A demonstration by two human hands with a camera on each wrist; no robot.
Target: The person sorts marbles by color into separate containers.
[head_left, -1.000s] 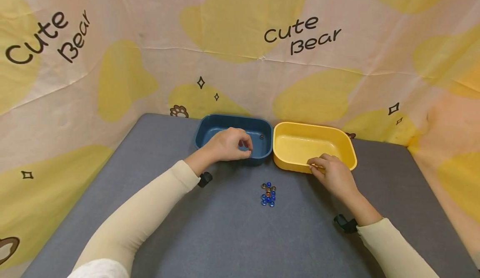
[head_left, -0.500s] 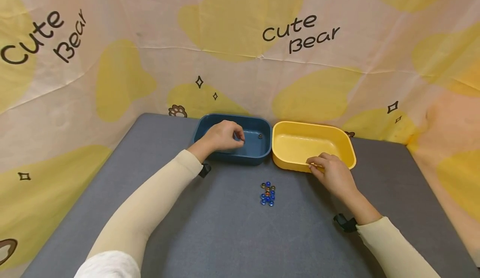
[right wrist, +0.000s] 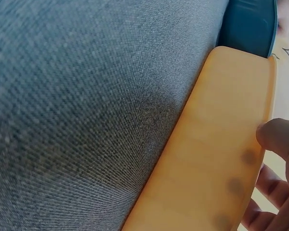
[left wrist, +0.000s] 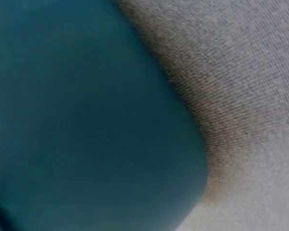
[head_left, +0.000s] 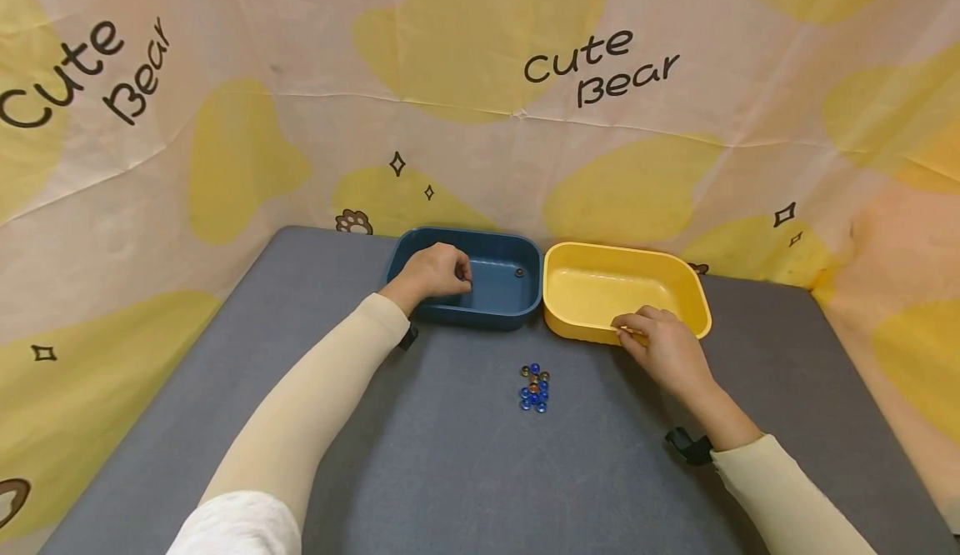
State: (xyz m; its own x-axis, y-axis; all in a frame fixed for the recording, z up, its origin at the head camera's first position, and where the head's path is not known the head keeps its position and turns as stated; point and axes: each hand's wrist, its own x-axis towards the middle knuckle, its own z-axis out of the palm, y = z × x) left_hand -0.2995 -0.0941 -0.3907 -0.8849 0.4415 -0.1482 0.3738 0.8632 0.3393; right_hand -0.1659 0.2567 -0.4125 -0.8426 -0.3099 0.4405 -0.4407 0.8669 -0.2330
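My left hand (head_left: 435,272) reaches over the blue box (head_left: 480,315), its fingers bent down toward the thumb inside the rim. I cannot tell whether anything is between those fingertips. The left wrist view has only the blue box's wall (left wrist: 96,125), close up. A small dark marble (head_left: 519,272) lies at the right end inside the blue box. My right hand (head_left: 667,351) grips the near rim of the yellow box (head_left: 592,330); its thumb (right wrist: 279,137) presses the outer wall, and the fingers are inside, showing as dark spots through the plastic.
Several glass marbles (head_left: 534,388), blue, amber and orange, sit clustered on the grey tabletop (head_left: 450,455) in front of the boxes. The boxes stand side by side at the back, close to a printed cloth backdrop (head_left: 480,63).
My left hand has moved leftward and back, from the blue box's near rim to over its inside. The right hand stays on the yellow box's rim.
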